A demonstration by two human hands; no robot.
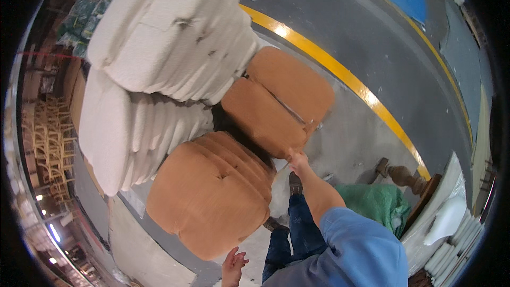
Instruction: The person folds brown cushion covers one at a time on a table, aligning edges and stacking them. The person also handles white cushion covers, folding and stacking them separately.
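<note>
The right arm is stretching straight out toward twelve o'clock, blue sleeve pushed up at the elbow, and the right hand [297,158] is closing its fingers on the near corner of an orange cushion [264,118]. That cushion is lying just past the person's shoes, tilted, with its far edge up against a second orange cushion [291,84] at one o'clock from it.

The left hand [234,263] is hanging low at the bottom edge, fingers loosely spread, holding nothing, just beside the lower edge of the orange stack [212,196].

Counting now: two single orange cushions lying side by side, and one stack of orange cushions at nine o'clock from the right hand; how many are in it, I cannot tell. Two stacks of white cushions: one [175,26] at eleven o'clock, one [127,133] at nine o'clock.

A yellow floor line [345,77] is running past at two o'clock. A green bag [377,202] is sitting at four o'clock from the right hand.
</note>
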